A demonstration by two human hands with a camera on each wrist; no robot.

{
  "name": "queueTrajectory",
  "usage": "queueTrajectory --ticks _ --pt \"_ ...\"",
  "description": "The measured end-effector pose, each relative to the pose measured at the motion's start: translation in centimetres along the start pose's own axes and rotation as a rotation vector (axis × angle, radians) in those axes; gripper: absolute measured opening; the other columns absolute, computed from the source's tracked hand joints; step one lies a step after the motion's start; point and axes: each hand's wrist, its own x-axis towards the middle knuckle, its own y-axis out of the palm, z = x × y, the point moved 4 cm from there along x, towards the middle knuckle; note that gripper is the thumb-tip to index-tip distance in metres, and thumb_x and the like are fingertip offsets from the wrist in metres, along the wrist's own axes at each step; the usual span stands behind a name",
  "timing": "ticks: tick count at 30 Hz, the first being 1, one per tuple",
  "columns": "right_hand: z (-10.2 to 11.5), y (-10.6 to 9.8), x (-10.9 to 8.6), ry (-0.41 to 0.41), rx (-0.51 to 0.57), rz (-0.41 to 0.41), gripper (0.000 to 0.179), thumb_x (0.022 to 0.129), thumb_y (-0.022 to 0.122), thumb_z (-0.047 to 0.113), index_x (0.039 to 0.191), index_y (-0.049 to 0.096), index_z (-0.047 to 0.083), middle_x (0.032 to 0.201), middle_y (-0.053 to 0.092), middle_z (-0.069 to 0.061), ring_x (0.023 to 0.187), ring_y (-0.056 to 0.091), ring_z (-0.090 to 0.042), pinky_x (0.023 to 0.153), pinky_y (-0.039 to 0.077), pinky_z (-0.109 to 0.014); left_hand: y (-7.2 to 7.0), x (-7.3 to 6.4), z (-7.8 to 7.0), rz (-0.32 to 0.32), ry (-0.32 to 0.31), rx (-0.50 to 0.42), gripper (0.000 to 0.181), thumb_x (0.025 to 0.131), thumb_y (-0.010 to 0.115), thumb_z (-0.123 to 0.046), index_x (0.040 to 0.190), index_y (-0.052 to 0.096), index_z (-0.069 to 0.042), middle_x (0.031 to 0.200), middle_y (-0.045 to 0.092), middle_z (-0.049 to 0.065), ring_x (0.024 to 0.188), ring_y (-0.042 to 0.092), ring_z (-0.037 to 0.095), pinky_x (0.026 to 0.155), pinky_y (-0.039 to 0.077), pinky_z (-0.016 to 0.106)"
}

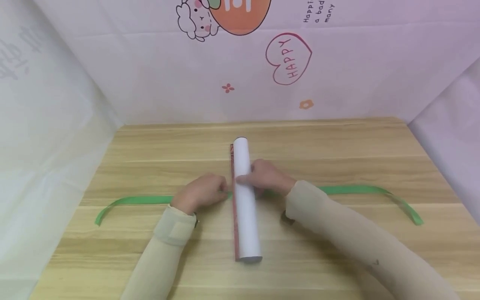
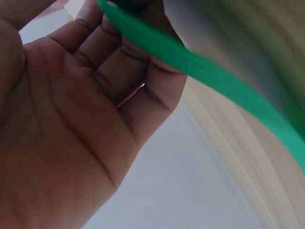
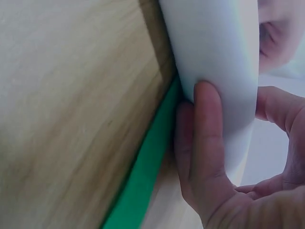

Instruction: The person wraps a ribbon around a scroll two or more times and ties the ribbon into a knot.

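A white paper roll (image 1: 245,216) with a narrow red patterned strip (image 1: 236,225) along its left side lies lengthwise on the table. Beneath it, crosswise, runs a flat green ribbon (image 1: 150,200). My right hand (image 1: 268,177) grips the roll near its middle, the thumb on one side and fingers (image 3: 208,129) against the other. My left hand (image 1: 204,191) is at the roll's left edge, over the ribbon, with bent fingers. In the left wrist view the ribbon (image 2: 200,67) crosses by the fingertips, which are partly hidden; whether they pinch it I cannot tell.
The wood-grain table (image 1: 168,150) is bordered at the back by a white printed cloth (image 1: 168,83) and on both sides by white sheets. The ribbon's loose ends curve towards me at far left and far right.
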Motion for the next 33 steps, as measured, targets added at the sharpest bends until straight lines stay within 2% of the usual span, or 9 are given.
queueTrajectory --ticks 3,8,14,18,20,24,28,31,33 --pt "-0.4 -0.7 0.0 0.02 0.009 0.011 0.045 0.092 0.076 0.038 0.111 0.066 -0.002 0.096 0.074 -0.015 0.072 0.072 -0.022 0.067 0.062 -0.036 -0.4 -0.4 0.6 0.0 -0.03 -0.014 0.006 0.094 0.065 -0.012 0.093 0.07 -0.01 0.08 0.06 0.0 0.074 0.051 0.016 0.068 0.043 0.028" --pt "-1.9 -2.4 -0.9 0.057 0.016 -0.002 0.051 0.093 0.075 0.039 0.119 0.063 -0.003 0.104 0.074 -0.016 0.078 0.073 -0.023 0.071 0.062 -0.036 -0.4 -0.3 0.8 0.01 -0.023 -0.03 0.01 0.091 0.059 -0.007 0.084 0.066 -0.01 0.072 0.05 -0.001 0.067 0.045 0.014 0.061 0.038 0.027" --pt "-3.2 -3.2 -1.8 0.108 0.017 -0.019 0.051 0.093 0.075 0.041 0.119 0.062 0.0 0.107 0.073 -0.013 0.08 0.073 -0.022 0.074 0.06 -0.033 -0.3 -0.2 0.9 0.021 -0.03 -0.039 0.012 0.092 0.06 -0.007 0.082 0.065 -0.01 0.072 0.05 -0.001 0.067 0.046 0.015 0.062 0.038 0.027" --pt "-3.4 -3.2 -2.0 0.085 0.028 -0.013 0.055 0.092 0.076 0.046 0.118 0.062 -0.001 0.106 0.073 -0.013 0.079 0.074 -0.022 0.074 0.061 -0.033 -0.3 -0.2 0.9 0.023 -0.037 -0.032 0.009 0.093 0.062 -0.009 0.087 0.069 -0.009 0.075 0.054 0.0 0.07 0.049 0.016 0.064 0.04 0.027" --pt "-3.6 -3.5 -2.1 0.064 -0.01 -0.005 0.056 0.093 0.074 0.051 0.117 0.064 0.002 0.104 0.072 -0.01 0.082 0.072 -0.02 0.075 0.06 -0.032 -0.1 -0.1 0.9 0.025 -0.042 -0.043 0.009 0.093 0.062 -0.009 0.09 0.07 -0.009 0.076 0.055 0.0 0.071 0.049 0.016 0.064 0.041 0.027" --pt "-4.4 -4.5 -2.9 -0.075 -0.182 0.015 0.047 0.1 0.067 0.051 0.115 0.069 0.006 0.099 0.07 -0.006 0.086 0.063 -0.018 0.076 0.054 -0.031 0.1 0.0 0.9 0.028 -0.04 -0.057 0.01 0.092 0.06 -0.007 0.089 0.07 -0.009 0.075 0.055 0.0 0.07 0.049 0.015 0.064 0.04 0.027" --pt "-5.1 -5.2 -3.9 -0.281 -0.448 0.011 0.025 0.102 0.069 0.027 0.112 0.073 0.005 0.098 0.071 -0.004 0.09 0.062 -0.018 0.083 0.055 -0.038 -0.1 0.0 0.8 0.026 -0.043 -0.064 0.013 0.091 0.058 -0.006 0.082 0.066 -0.011 0.071 0.049 -0.001 0.066 0.045 0.015 0.061 0.038 0.027" --pt "-5.6 -5.0 -4.4 -0.347 -0.596 0.012 0.022 0.097 0.074 0.022 0.113 0.074 0.007 0.104 0.07 -0.002 0.096 0.063 -0.018 0.092 0.055 -0.042 -0.2 0.0 0.6 0.026 -0.018 -0.062 0.014 0.091 0.058 -0.006 0.08 0.065 -0.011 0.07 0.047 -0.002 0.065 0.043 0.014 0.061 0.037 0.027" --pt "-5.8 -4.8 -4.6 -0.351 -0.644 0.019 0.017 0.095 0.076 0.023 0.108 0.074 0.011 0.102 0.069 -0.001 0.095 0.061 -0.017 0.091 0.055 -0.041 -0.1 0.0 0.4 0.032 0.006 -0.065 0.016 0.093 0.06 -0.007 0.078 0.065 -0.011 0.069 0.047 -0.002 0.066 0.044 0.014 0.062 0.038 0.027"
